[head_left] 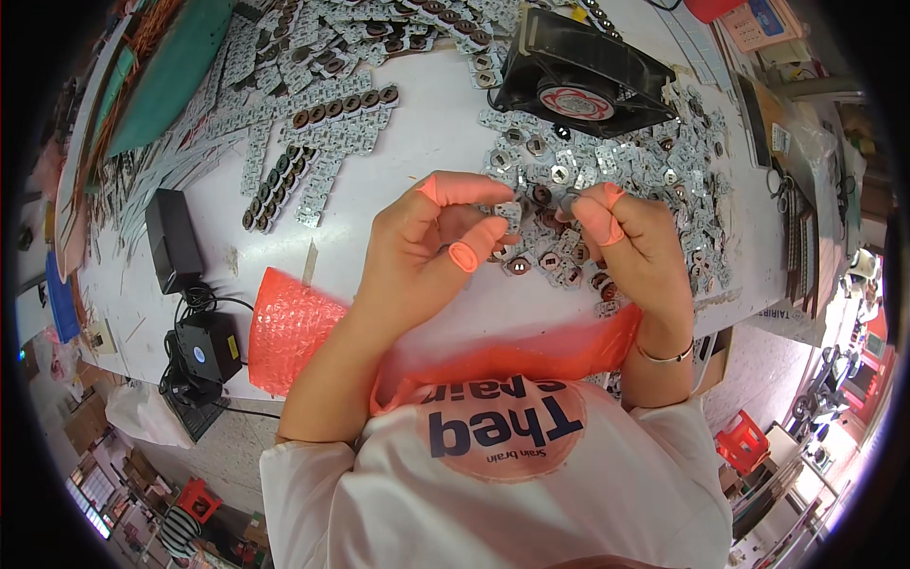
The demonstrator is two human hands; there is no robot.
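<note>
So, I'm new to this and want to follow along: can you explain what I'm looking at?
There's no robot here: these are a person's own two hands, with orange covers on some fingers. The single picture comes from the left of two wide fisheye cameras worn on the head, looking down, so straight edges bend near the rim.

The left hand pinches a small metal part between thumb and finger. The right hand is curled beside it; whether it grips anything is hard to tell.

On the white table are a pile of loose parts, a black fan beyond it, strips of parts further left, and black boxes with cables. Orange bubble wrap lies nearer the body.
</note>
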